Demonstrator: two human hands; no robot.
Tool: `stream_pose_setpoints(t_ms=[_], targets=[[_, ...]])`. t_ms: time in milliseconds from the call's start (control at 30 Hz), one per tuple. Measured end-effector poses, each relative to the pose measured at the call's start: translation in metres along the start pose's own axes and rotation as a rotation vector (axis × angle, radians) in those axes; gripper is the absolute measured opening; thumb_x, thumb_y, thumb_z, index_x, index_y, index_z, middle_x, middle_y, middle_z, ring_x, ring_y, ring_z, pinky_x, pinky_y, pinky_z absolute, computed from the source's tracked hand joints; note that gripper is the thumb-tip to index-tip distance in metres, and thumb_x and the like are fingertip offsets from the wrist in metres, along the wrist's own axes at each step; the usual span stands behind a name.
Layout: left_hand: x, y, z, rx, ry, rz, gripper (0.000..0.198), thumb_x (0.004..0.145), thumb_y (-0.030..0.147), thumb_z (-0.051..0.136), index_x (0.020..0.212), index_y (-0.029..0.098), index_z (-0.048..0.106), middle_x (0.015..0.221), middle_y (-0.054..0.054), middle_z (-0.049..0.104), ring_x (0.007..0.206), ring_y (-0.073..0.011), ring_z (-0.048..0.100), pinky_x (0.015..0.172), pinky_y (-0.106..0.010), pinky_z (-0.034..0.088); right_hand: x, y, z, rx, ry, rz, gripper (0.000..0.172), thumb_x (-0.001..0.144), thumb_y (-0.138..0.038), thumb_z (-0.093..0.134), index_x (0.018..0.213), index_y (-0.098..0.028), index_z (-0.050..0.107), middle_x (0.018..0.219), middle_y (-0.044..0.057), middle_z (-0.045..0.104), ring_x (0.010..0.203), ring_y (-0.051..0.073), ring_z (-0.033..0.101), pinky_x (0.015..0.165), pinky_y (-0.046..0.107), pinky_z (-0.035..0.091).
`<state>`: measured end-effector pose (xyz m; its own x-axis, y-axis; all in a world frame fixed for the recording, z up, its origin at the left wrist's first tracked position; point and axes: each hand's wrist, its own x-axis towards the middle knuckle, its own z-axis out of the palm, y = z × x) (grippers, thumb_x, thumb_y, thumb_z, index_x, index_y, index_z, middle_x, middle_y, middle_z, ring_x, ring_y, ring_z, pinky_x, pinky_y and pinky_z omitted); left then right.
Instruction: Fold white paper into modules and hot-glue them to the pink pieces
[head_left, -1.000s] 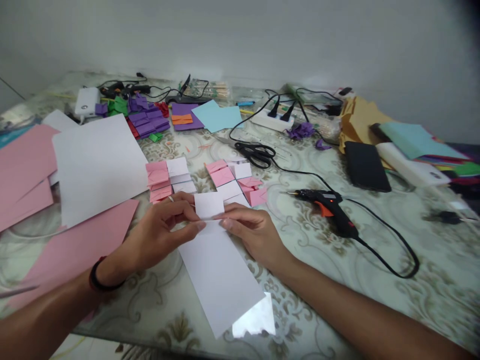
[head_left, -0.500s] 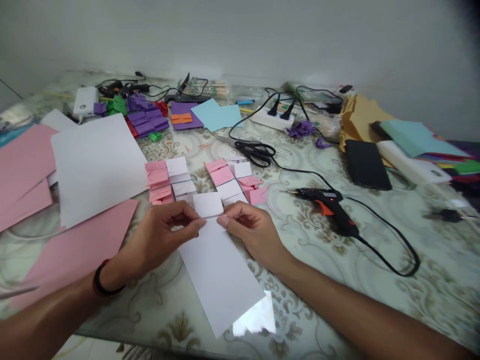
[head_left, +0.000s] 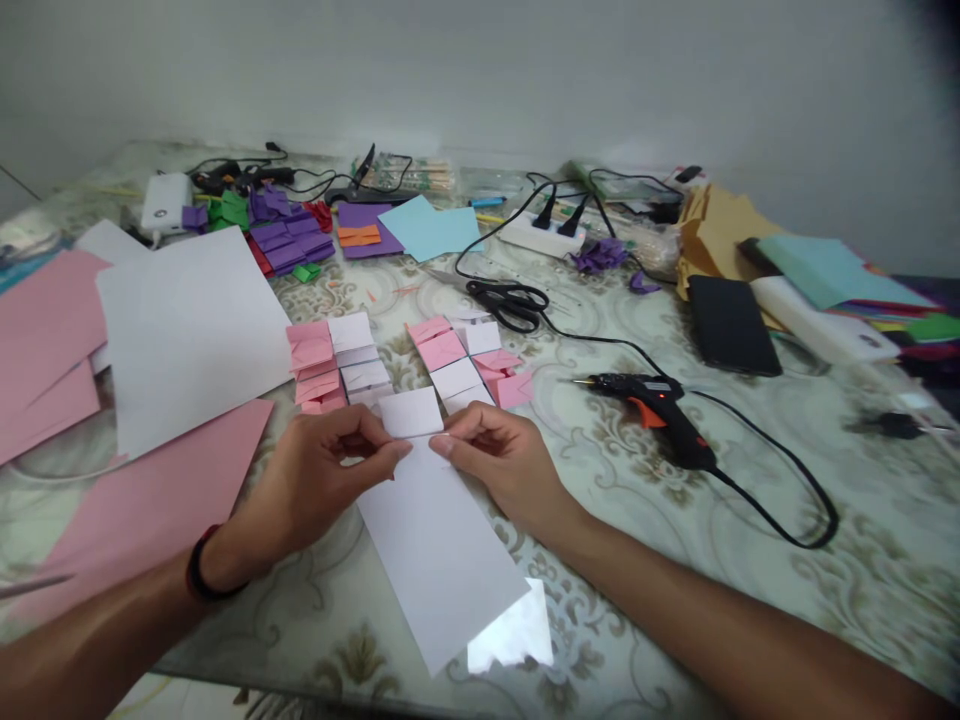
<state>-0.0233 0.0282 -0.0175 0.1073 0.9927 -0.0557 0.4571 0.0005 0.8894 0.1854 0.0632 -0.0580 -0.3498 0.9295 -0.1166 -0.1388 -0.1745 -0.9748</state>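
Left hand (head_left: 326, 470) pinches the white strip (head_left: 446, 560) at its crease, thumb and forefinger almost meeting; right hand (head_left: 502, 465), just as nearly closed, grips the same crease close by. The white strip slants across the desk (head_left: 885, 520), its folded end near pink-and-white pieces (head_left: 457, 378).

Compared with a second ago, the person's bare left hand (head_left: 319, 470) has sunk slightly toward 7 o'clock; the thumb of the bare right hand (head_left: 514, 470) has slid toward 9 o'clock, narrowing the gap between the thumbs; the short folded end (head_left: 410, 411) of the long rectangular white paper sheet (head_left: 446, 555) has shifted slightly toward 9 o'clock.
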Motion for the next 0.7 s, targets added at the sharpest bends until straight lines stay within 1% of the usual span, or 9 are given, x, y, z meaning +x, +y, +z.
stream_pose_setpoints(t_ms=[233,333,433,567,633,700], targets=[[-0.0028,0.0002,0.0014,-0.019,0.002,-0.005,0.027,0.090,0.033,0.073,0.070,0.017,0.065,0.064,0.001,0.068,0.060,-0.0110,0.056,0.056,-0.023,0.042,-0.0003,-0.0018,0.0005,-0.009,-0.006,-0.004,0.035,0.071,-0.042,0.091,0.067,-0.020,0.064,0.066,-0.002,0.065,0.061,0.012,0.055,0.057,0.025,0.044],[-0.0022,-0.0002,0.0034,-0.035,0.020,-0.009,0.025,0.089,0.033,0.074,0.071,0.018,0.065,0.065,0.001,0.068,0.061,-0.0112,0.057,0.056,-0.023,0.044,-0.0003,-0.0016,0.0010,0.007,0.003,0.003,0.036,0.069,-0.042,0.092,0.067,-0.020,0.064,0.067,-0.002,0.065,0.062,0.012,0.054,0.057,0.025,0.043],[-0.0016,0.0006,0.0048,-0.074,0.045,-0.007,0.023,0.087,0.030,0.076,0.074,0.018,0.060,0.066,0.002,0.065,0.060,-0.0108,0.059,0.055,-0.023,0.046,-0.0004,-0.0014,0.0017,0.023,0.018,0.010,0.038,0.067,-0.040,0.094,0.066,-0.019,0.063,0.067,-0.003,0.063,0.061,0.011,0.052,0.057,0.025,0.041],[-0.0016,0.0012,0.0059,-0.209,0.058,-0.004,0.023,0.087,0.025,0.076,0.086,0.021,0.054,0.073,0.005,0.061,0.062,-0.0112,0.065,0.058,-0.023,0.053,-0.0003,-0.0025,0.0026,0.028,0.023,0.000,0.038,0.067,-0.039,0.095,0.065,-0.019,0.062,0.067,-0.003,0.063,0.062,0.011,0.052,0.058,0.025,0.040],[-0.0014,0.0004,0.0064,-0.245,0.047,0.005,0.022,0.088,0.023,0.075,0.096,0.023,0.054,0.073,0.006,0.062,0.063,-0.0112,0.066,0.059,-0.024,0.054,-0.0003,-0.0030,0.0026,0.020,0.026,0.000,0.038,0.068,-0.040,0.094,0.065,-0.020,0.062,0.068,-0.003,0.062,0.062,0.011,0.052,0.058,0.025,0.040],[-0.0010,-0.0007,0.0065,-0.237,0.037,0.020,0.022,0.090,0.023,0.074,0.105,0.024,0.057,0.070,0.007,0.062,0.062,-0.0111,0.066,0.059,-0.023,0.053,-0.0002,-0.0033,0.0024,0.007,0.031,0.003,0.037,0.070,-0.042,0.092,0.066,-0.020,0.062,0.067,-0.003,0.062,0.062,0.011,0.051,0.057,0.025,0.040]])
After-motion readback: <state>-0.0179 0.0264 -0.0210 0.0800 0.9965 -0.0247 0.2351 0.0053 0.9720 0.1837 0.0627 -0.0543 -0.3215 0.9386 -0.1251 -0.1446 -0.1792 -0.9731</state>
